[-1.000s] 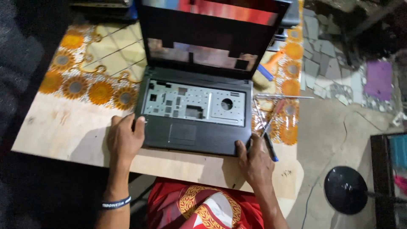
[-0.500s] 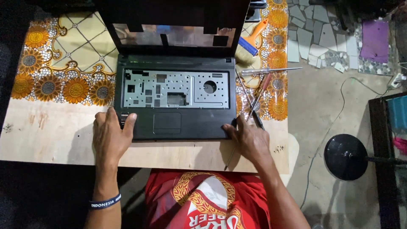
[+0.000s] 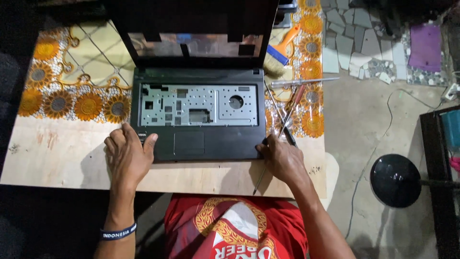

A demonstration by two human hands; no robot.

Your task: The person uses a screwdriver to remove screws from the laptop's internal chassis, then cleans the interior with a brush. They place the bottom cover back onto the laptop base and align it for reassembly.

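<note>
Left hand (image 3: pixel 127 156) rests flat, open, on the laptop (image 3: pixel 199 115) corner; right hand (image 3: pixel 282 160) grip closes around a screwdriver (image 3: pixel 275 153). Advise steady bracing while prying.

I see an orange-handled brush (image 3: pixel 282 50) on the sunflower cloth (image 3: pixel 72 100) w/ thin rods (image 3: pixel 304 81), maybe tweezers. Black round stool (image 3: pixel 395 180) on floor, purple rag (image 3: pixel 425 48) far right.

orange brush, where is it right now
In the head view the orange-handled brush lies on the flowered table cover, just right of the open laptop beside its screen hinge, above the screwdrivers.
</note>
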